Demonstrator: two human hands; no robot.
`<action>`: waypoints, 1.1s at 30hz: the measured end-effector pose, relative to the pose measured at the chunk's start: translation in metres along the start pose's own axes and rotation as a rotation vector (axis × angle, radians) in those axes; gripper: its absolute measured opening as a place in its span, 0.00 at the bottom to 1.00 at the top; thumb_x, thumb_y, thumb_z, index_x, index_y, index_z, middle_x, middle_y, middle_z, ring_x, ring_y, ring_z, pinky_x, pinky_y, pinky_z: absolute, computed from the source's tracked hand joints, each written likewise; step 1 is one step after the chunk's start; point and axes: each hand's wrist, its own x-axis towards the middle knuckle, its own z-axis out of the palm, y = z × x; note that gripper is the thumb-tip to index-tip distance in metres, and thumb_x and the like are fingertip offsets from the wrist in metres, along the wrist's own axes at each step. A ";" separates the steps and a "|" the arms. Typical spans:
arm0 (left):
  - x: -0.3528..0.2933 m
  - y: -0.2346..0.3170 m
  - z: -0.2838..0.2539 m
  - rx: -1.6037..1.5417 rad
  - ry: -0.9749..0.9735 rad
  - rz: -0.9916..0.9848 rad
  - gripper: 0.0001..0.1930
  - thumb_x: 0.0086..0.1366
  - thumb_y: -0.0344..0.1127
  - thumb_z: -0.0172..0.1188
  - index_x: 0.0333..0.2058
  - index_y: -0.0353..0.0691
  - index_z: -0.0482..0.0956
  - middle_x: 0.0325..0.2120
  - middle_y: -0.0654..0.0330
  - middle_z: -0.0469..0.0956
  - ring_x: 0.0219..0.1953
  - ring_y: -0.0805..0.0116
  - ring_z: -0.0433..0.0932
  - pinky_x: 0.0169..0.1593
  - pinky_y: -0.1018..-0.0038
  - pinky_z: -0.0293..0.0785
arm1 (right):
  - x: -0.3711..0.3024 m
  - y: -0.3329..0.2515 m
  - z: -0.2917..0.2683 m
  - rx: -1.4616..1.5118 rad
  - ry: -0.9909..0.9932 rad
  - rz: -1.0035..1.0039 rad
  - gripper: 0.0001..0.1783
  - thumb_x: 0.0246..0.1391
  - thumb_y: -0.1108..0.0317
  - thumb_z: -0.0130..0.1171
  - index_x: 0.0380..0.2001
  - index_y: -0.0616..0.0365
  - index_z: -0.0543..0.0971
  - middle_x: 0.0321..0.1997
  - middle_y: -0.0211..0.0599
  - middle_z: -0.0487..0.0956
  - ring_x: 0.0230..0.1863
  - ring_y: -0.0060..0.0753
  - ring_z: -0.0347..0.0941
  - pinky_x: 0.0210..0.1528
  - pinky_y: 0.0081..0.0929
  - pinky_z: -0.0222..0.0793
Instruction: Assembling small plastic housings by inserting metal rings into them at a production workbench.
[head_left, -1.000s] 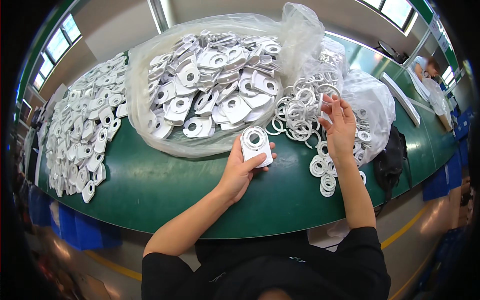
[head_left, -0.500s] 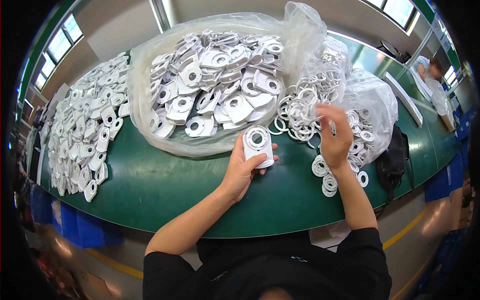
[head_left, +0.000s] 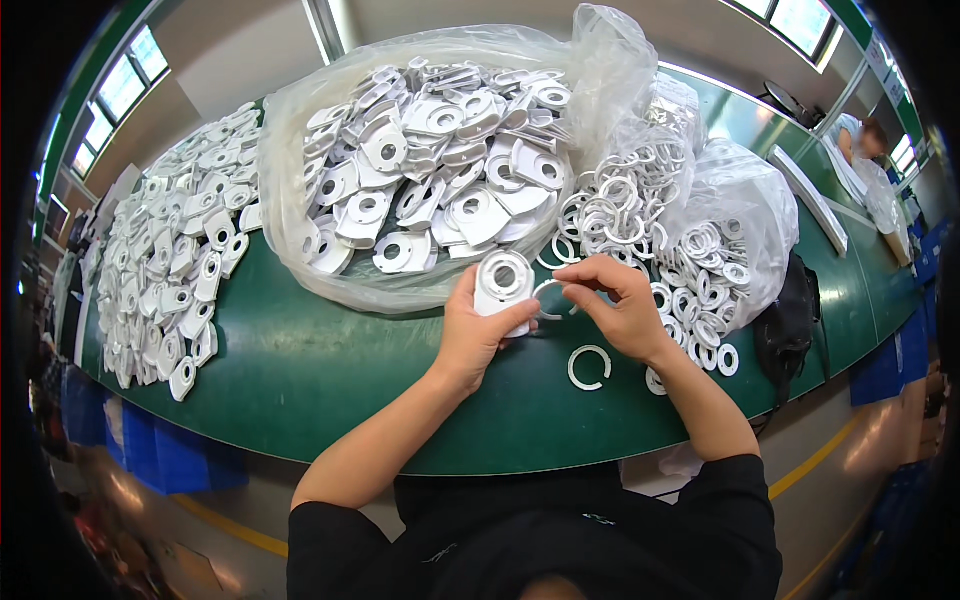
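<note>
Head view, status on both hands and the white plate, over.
Left hand gripping white holed plate. Right hand pinching white ring beside it. Loose split ring on green table, nothing blocking.

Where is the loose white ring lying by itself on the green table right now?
In the head view, the loose white ring lies on the green table just below the right hand.
</note>
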 end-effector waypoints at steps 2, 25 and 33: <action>-0.001 0.002 0.002 0.053 -0.063 -0.038 0.26 0.54 0.27 0.67 0.49 0.42 0.65 0.33 0.63 0.78 0.26 0.75 0.79 0.18 0.86 0.61 | 0.000 -0.002 -0.003 0.036 -0.019 0.024 0.11 0.52 0.77 0.60 0.41 0.63 0.80 0.33 0.33 0.78 0.33 0.20 0.74 0.37 0.17 0.70; -0.008 -0.009 0.010 -0.072 -0.367 -0.165 0.29 0.60 0.20 0.47 0.60 0.38 0.52 0.46 0.53 0.72 0.43 0.63 0.80 0.35 0.76 0.76 | 0.000 0.003 0.006 -0.259 0.073 -0.207 0.09 0.53 0.77 0.58 0.38 0.58 0.80 0.33 0.34 0.74 0.31 0.29 0.71 0.33 0.21 0.66; -0.008 -0.011 0.008 -0.009 -0.491 -0.168 0.29 0.61 0.22 0.46 0.62 0.38 0.52 0.46 0.54 0.73 0.43 0.63 0.80 0.31 0.80 0.72 | -0.001 0.006 0.006 -0.327 -0.039 -0.263 0.13 0.48 0.78 0.61 0.40 0.57 0.81 0.33 0.33 0.73 0.31 0.29 0.72 0.31 0.22 0.68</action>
